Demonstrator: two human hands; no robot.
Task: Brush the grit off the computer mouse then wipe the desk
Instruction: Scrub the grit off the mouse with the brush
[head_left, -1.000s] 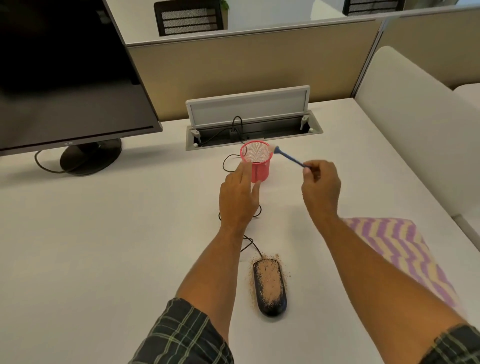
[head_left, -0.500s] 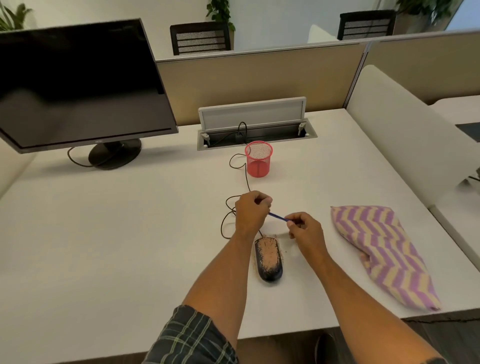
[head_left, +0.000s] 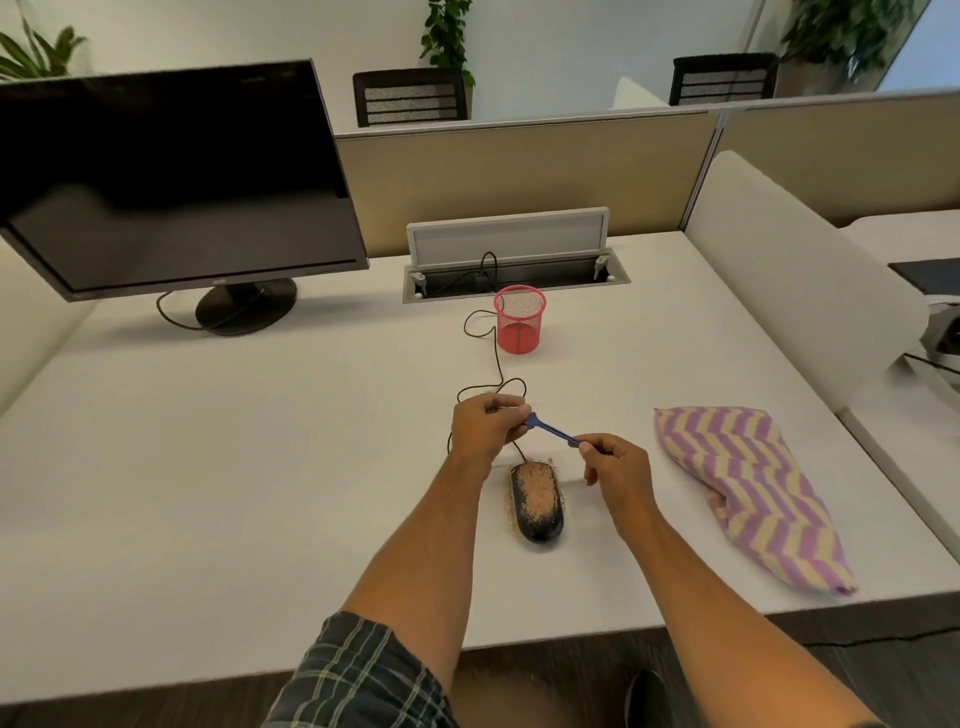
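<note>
2 hands held 1 small blue brush (head_left: 551, 431) above the grit-covered computer mouse (head_left: 536, 503) on the desk (head_left: 234, 467) — left hand (head_left: 485, 427) pinching its head, right hand (head_left: 613, 462) pinching the handle, probably readying it for sweeping.

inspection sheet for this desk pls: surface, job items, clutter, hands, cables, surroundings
Surface: white desk, grit scattered around the mouse.
Job's things: black mouse coated with brown grit; blue brush held above it; striped cloth lying to the right, untouched.
Clutter: red mesh cup, upright.
Hands: left hand pinches the brush head end; right hand pinches the handle end.
Cables: mouse cable loops back to the open cable tray; monitor cable behind the stand.
Surroundings: monitor off, beige partition, chairs and plants beyond.
</note>
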